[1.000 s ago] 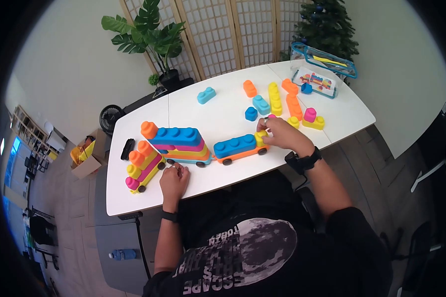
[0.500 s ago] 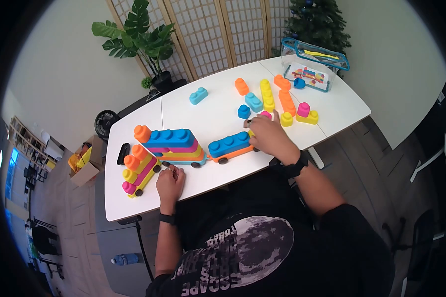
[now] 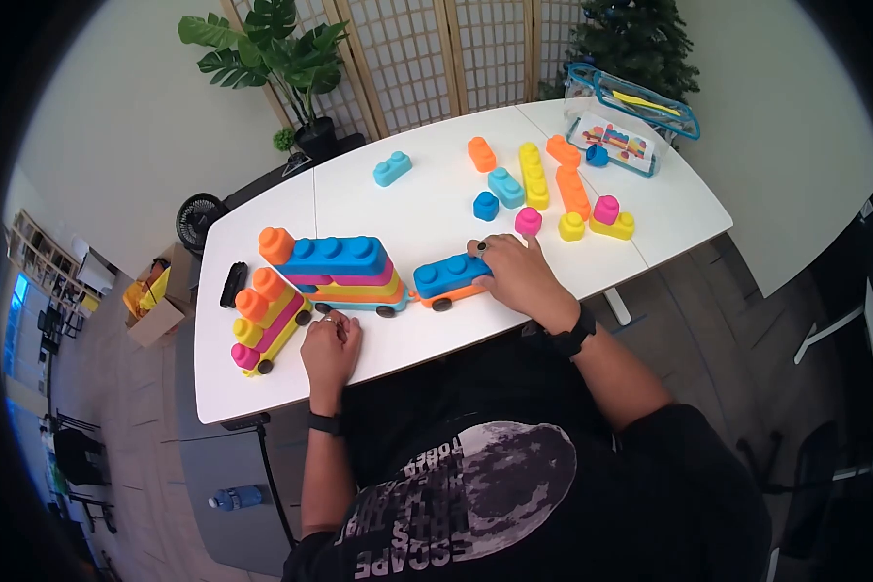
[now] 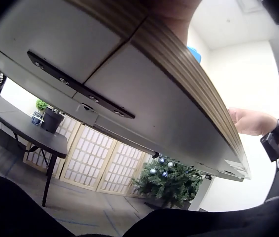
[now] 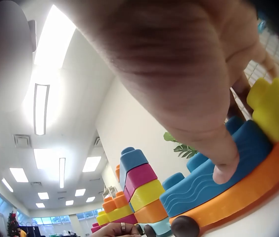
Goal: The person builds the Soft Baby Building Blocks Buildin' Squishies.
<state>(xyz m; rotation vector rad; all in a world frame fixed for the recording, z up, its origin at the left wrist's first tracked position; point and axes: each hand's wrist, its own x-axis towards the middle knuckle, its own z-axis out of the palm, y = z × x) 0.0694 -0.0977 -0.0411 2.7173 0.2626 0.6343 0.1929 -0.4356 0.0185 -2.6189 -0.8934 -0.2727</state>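
The right hand [image 3: 526,279] grips the long blue block [image 3: 446,276] on an orange wheeled base [image 3: 456,297]. In the right wrist view the thumb lies on the near side of the blue block [image 5: 213,173], and a yellow block [image 5: 277,109] sits beside it on the orange base [image 5: 238,197]. The left hand [image 3: 330,354] rests at the front edge of the white table, fingers loosely curled, holding nothing. Close beyond it stands a stacked car topped by a blue block [image 3: 335,256], with a smaller yellow-based car [image 3: 274,339] to its left.
Several loose blocks lie at the back right, among them a long yellow one [image 3: 533,177], a pink one [image 3: 528,221] and a small blue one [image 3: 486,205]. A light blue block [image 3: 392,169] lies farther left. A clear bag [image 3: 616,145] stands at the far right corner.
The right hand has moved left from the yellow block at the wagon's end onto the blue block. The left hand stays near the same place at the table's edge.
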